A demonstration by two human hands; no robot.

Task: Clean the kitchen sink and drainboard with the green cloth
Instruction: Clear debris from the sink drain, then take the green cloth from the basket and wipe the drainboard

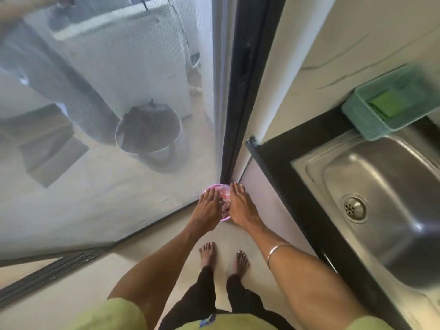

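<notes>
A folded green cloth (384, 104) lies in a teal plastic basket (364, 122) on the back edge of the steel sink (316, 170). The basin's drain (354, 207) shows bare metal. Both my hands are away from the sink, stretched down toward the floor corner by the door frame. My left hand (207, 207) and my right hand (241, 206) lie with extended fingers on either side of a pink see-through container (224, 196). Most of the container is hidden between them.
A black counter edge (273, 163) frames the sink on my right. A mesh sliding door (142, 91) stands at left; behind it are a metal bucket (148, 134) and a washing machine. My bare feet (223, 256) stand on a beige floor.
</notes>
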